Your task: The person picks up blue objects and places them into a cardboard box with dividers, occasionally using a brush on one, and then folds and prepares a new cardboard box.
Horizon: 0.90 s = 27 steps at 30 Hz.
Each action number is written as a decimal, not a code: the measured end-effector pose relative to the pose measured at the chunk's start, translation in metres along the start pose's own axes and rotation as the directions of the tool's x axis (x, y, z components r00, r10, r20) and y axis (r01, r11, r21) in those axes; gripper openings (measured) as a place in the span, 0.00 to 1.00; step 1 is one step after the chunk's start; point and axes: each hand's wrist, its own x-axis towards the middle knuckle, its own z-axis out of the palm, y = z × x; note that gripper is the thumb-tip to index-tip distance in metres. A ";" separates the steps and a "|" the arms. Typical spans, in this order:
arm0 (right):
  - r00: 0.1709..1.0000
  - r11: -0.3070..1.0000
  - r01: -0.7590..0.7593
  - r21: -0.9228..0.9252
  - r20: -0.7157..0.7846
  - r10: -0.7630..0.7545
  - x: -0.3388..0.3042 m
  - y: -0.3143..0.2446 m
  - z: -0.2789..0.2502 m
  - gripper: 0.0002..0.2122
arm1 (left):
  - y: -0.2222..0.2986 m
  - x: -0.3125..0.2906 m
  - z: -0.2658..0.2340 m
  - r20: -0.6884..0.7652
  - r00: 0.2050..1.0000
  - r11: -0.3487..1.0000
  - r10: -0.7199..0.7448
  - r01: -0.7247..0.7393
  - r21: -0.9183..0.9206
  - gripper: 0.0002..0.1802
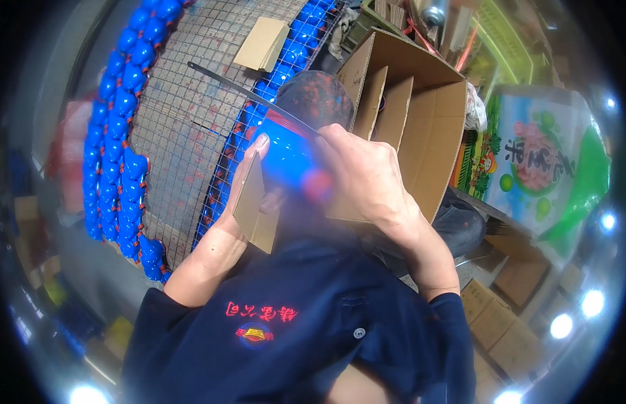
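A glossy blue rounded piece (pixel 286 151) with a red rim and a blurred red tip is in front of my body. My left hand (pixel 233 202) is closed around its left side, the thumb near the rim. A folded cardboard piece (pixel 254 209) is also at that hand, covering part of the fingers. My right hand (pixel 367 172) grips one end of a thin dark hacksaw blade (pixel 225 82). The blade lies across the red rim, its holed end pointing to the far left. My right fingertips are close to the blue piece and partly hidden.
A wire mesh rack (pixel 185 128) holds rows of blue pieces (pixel 124 101) on the left. A folded card (pixel 261 44) lies on the mesh. To the right stands an open cardboard box (pixel 434 128) with dividers. Beyond it are a printed plastic bag (pixel 535 155) and a yellow-green crate (pixel 508 47).
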 end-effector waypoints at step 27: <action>0.994 0.998 -0.065 0.028 0.090 0.062 0.003 -0.001 -0.002 0.06 | 0.000 0.003 -0.005 0.041 0.999 0.998 0.004 -0.002 -0.057 0.26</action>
